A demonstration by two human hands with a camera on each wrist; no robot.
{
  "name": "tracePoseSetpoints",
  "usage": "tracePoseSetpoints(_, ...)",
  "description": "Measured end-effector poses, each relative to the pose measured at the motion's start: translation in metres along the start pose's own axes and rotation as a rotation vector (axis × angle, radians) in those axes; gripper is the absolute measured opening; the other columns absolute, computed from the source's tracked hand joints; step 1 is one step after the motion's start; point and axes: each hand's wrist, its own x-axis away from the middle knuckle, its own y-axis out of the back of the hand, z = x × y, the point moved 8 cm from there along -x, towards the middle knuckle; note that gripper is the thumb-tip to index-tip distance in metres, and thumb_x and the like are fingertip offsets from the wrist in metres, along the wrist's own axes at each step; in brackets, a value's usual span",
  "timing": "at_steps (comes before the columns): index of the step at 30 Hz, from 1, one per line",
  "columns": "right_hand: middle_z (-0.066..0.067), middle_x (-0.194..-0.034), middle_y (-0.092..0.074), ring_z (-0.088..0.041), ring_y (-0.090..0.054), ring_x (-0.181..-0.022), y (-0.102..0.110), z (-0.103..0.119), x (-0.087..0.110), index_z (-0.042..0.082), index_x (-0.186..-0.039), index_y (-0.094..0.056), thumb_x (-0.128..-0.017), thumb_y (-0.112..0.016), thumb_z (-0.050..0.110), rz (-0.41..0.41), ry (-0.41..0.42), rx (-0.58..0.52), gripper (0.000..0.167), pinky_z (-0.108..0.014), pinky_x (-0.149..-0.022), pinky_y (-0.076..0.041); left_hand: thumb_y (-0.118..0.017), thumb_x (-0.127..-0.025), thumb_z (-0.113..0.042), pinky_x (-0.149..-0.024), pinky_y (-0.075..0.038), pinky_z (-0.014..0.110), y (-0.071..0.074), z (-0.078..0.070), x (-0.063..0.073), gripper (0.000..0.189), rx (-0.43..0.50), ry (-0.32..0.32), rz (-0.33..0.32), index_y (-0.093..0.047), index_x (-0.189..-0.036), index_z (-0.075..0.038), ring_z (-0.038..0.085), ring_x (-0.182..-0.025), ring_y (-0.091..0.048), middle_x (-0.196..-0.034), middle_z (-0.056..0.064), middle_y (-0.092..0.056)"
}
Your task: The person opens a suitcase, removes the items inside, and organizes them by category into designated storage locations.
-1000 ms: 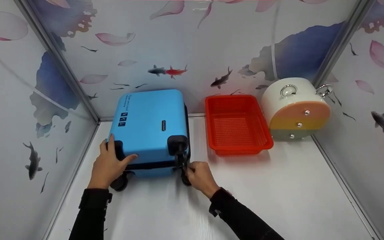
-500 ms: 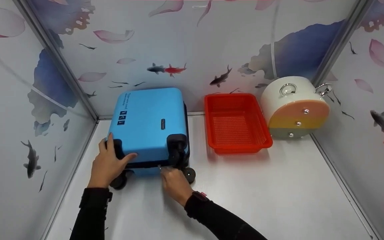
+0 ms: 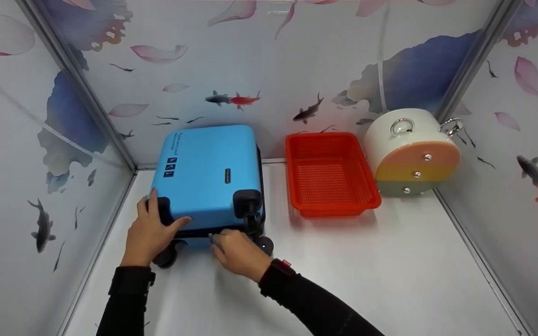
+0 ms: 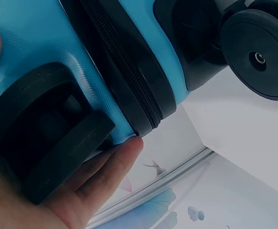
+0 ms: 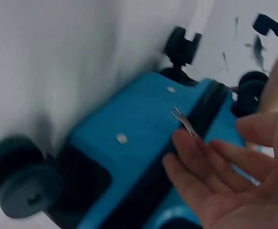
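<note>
A light blue hard-shell suitcase (image 3: 208, 154) lies flat against the back wall, its wheeled end towards me. My left hand (image 3: 146, 235) rests on its near left corner beside a black wheel mount, fingers along the side and thumb on the near end. In the left wrist view those fingers (image 4: 122, 160) reach past a wheel (image 4: 96, 133) to the shell's edge, beside the black zipper band (image 4: 122, 62). On the near end, my right hand (image 3: 241, 254) pinches a small silvery zipper pull (image 5: 184, 120) at the band, its two-pronged tip sticking out past the fingertips.
Right of the suitcase stands a red perforated plastic basket (image 3: 371, 200). Beyond it, in the right corner, is a white rounded box (image 3: 416, 161) with an orange, yellow and green front and small knobs. Printed wall panels (image 3: 269, 60) close in the back and both sides.
My right hand has moved left, from the near right wheel along the zipper band to the middle of the suitcase's near end. The left hand and suitcase have stayed in place.
</note>
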Motion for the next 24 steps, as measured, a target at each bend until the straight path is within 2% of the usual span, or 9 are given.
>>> tracePoseSetpoints(4,-0.006,-0.117,-0.078,-0.013,-0.071,-0.101,0.058,-0.001,-0.011,0.005,-0.136,-0.077,-0.114,-0.061,0.018,-0.063,0.095,-0.049,0.030,-0.023,-0.088,-0.061,-0.062,-0.090,-0.091,-0.086,-0.058,0.068,0.004,-0.003,-0.003,0.135,0.001,-0.011,-0.006,0.000,-0.179,-0.011,0.055,-0.104,-0.071,-0.176,0.036,-0.021)
tracePoseSetpoints(7,-0.009,-0.133,-0.075,-0.021,-0.070,-0.121,0.092,-0.021,-0.021,0.006,-0.143,-0.073,-0.115,-0.060,0.020,-0.171,0.070,0.001,0.034,-0.032,-0.104,-0.061,-0.062,-0.090,-0.091,-0.084,-0.059,0.066,0.005,-0.005,-0.004,0.134,-0.002,-0.021,-0.005,0.000,-0.179,-0.011,0.053,-0.101,-0.071,-0.176,0.036,-0.020)
tracePoseSetpoints(9,-0.011,-0.148,-0.069,-0.026,-0.065,-0.138,0.102,-0.040,-0.027,0.010,-0.151,-0.068,-0.116,-0.060,0.027,-0.197,0.008,0.042,0.040,-0.038,-0.116,-0.056,-0.062,-0.091,-0.090,-0.080,-0.059,0.063,0.005,-0.005,-0.004,0.134,-0.002,-0.025,0.003,0.001,-0.179,-0.011,0.052,-0.099,-0.071,-0.176,0.037,-0.019)
tracePoseSetpoints(11,-0.012,-0.165,-0.056,-0.030,-0.053,-0.155,0.102,-0.057,-0.031,0.015,-0.161,-0.058,-0.116,-0.058,0.038,-0.166,-0.057,0.070,0.050,-0.044,-0.127,-0.047,-0.062,-0.092,-0.089,-0.077,-0.058,0.061,0.003,-0.005,-0.002,0.134,-0.002,-0.023,0.017,0.003,-0.179,-0.011,0.051,-0.098,-0.072,-0.176,0.038,-0.017)
tracePoseSetpoints(14,-0.012,-0.182,-0.032,-0.036,-0.033,-0.168,0.092,-0.073,-0.034,0.023,-0.171,-0.044,-0.115,-0.055,0.054,-0.063,-0.129,0.046,0.065,-0.054,-0.133,-0.037,-0.062,-0.092,-0.089,-0.075,-0.058,0.059,0.001,-0.003,-0.001,0.134,-0.004,-0.013,0.033,0.004,-0.178,-0.011,0.052,-0.100,-0.072,-0.177,0.038,-0.015)
tracePoseSetpoints(17,-0.011,-0.187,-0.019,-0.042,-0.021,-0.172,0.083,-0.077,-0.036,0.027,-0.173,-0.039,-0.113,-0.053,0.062,0.001,-0.159,0.007,0.071,-0.060,-0.134,-0.033,-0.062,-0.092,-0.089,-0.076,-0.058,0.061,0.000,-0.003,0.001,0.135,-0.010,-0.003,0.036,0.005,-0.178,-0.011,0.055,-0.104,-0.071,-0.178,0.038,-0.014)
tracePoseSetpoints(20,-0.011,-0.187,-0.016,-0.044,-0.016,-0.173,0.080,-0.077,-0.036,0.027,-0.172,-0.041,-0.111,-0.054,0.065,0.004,-0.178,-0.002,0.073,-0.062,-0.134,-0.033,-0.061,-0.094,-0.087,-0.087,-0.058,0.068,0.002,-0.008,0.004,0.132,-0.037,-0.009,0.009,0.003,-0.178,-0.007,0.061,-0.125,-0.064,-0.178,0.039,-0.013)
tracePoseSetpoints(22,-0.012,-0.187,-0.015,-0.044,-0.014,-0.174,0.079,-0.075,-0.035,0.026,-0.172,-0.040,-0.109,-0.057,0.067,0.007,-0.187,0.002,0.077,-0.062,-0.133,-0.034,-0.065,-0.097,-0.080,-0.107,-0.050,0.074,0.003,-0.017,0.009,0.126,-0.084,-0.029,-0.055,-0.007,-0.177,-0.003,0.062,-0.145,-0.050,-0.179,0.038,-0.014)
tracePoseSetpoints(24,-0.011,-0.188,-0.012,-0.044,-0.012,-0.174,0.078,-0.074,-0.034,0.026,-0.173,-0.038,-0.107,-0.060,0.069,0.022,-0.196,0.002,0.083,-0.061,-0.132,-0.035,-0.075,-0.100,-0.063,-0.119,-0.039,0.076,0.005,-0.034,0.022,0.109,-0.125,-0.081,-0.200,-0.027,-0.173,0.001,0.061,-0.156,-0.037,-0.177,0.037,-0.023)
